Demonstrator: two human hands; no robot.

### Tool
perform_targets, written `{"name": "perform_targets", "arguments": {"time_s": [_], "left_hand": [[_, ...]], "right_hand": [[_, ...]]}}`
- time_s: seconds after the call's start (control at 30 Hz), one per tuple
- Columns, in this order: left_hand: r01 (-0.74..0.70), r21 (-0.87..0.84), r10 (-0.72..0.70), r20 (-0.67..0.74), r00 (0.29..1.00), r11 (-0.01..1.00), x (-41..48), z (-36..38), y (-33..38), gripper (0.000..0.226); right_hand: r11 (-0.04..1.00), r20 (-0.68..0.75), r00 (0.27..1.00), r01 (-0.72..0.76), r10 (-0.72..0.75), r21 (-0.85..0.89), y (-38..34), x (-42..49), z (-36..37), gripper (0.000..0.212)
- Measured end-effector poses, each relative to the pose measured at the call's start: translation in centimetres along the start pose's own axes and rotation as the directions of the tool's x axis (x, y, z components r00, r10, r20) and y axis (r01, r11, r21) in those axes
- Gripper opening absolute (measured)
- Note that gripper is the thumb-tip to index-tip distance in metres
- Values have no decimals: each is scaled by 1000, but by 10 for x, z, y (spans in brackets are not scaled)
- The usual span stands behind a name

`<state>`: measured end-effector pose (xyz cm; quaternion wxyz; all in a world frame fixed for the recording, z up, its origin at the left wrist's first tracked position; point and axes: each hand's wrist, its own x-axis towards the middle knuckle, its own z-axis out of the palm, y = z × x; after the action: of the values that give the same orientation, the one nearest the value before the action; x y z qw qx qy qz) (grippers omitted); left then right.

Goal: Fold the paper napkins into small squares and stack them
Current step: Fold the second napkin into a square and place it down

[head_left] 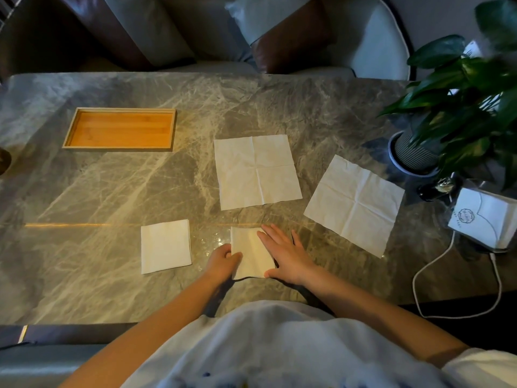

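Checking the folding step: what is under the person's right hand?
The right hand lies flat on a small folded napkin, which rests on the table. The left hand grips its left edge. The napkin's right part is covered by the palm.

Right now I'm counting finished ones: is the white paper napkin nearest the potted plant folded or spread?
Spread: the white paper napkin lies flat, crease lines showing.

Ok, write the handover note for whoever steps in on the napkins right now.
Left hand: fingers pinching the left edge of the half-done napkin.
Right hand: flat, pressing that napkin onto the table.
Done: one folded square lies to the left, alone.
Left: finish this fold, fold the two open napkins and, stack all.
Wooden tray holds nothing.
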<state>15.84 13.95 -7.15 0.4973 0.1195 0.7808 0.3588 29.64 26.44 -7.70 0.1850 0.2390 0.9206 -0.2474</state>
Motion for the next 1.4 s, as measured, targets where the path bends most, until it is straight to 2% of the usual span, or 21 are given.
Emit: {"name": "perform_targets", "arguments": {"time_s": [0.07,0.17,0.23,0.3,0.37,0.43,0.5,0.57,0.6,0.67,0.77,0.87,0.97,1.17,1.27,1.4], "left_hand": [[44,-119,-46,-13,999,992,0,2,5,23],[83,-212,-80,23,997,974,-3,-1,11,27],[93,-267,-78,67,995,959,-7,-8,14,28],[98,-319,-69,100,993,943,-10,-18,14,29],[110,-379,-73,112,991,919,-11,-28,12,29],[114,-416,-84,88,993,902,-12,-41,9,26],[116,-458,-103,53,993,881,-13,-54,4,23],[124,-507,-126,32,992,853,-15,-69,-3,22],[125,-528,-130,28,991,840,-16,-76,-6,22],[123,-555,-127,31,991,823,-17,-91,-13,27],[120,-520,-108,53,993,846,-20,-113,-23,31],[75,-412,-71,24,997,908,-20,-129,-31,30],[-31,-186,11,-108,994,982,-12,-142,-39,19],[-139,-23,124,-338,933,990,3,-165,-44,8],[-136,37,140,-372,918,990,9,-173,-51,13],[-108,153,160,-383,910,982,19,-182,-66,8]], "right_hand": [[1000,1,1000,-14,14,16,-3,1,0,101],[994,-1,999,-40,40,102,-7,3,-1,100],[969,-72,994,-68,87,238,-10,5,-2,88],[884,-177,963,-102,203,457,-13,8,-4,68],[684,-157,927,-129,339,718,-18,11,-9,56],[419,-5,917,-178,400,890,-25,15,-12,41],[129,227,905,-289,361,948,-32,19,-13,27],[-115,409,871,-393,271,912,-42,25,-11,27],[-187,459,857,-424,232,886,-46,26,-10,28],[-239,504,847,-461,169,855,-58,33,-8,30],[-195,476,869,-448,135,873,-82,42,-8,21],[-38,359,910,-359,210,933,-106,52,-5,18],[122,245,927,-289,285,949,-124,62,-1,20],[380,22,918,-187,397,906,-151,88,6,18],[479,-20,919,-186,394,858,-160,99,9,15],[606,-57,937,-175,343,776,-165,108,11,8]]}}
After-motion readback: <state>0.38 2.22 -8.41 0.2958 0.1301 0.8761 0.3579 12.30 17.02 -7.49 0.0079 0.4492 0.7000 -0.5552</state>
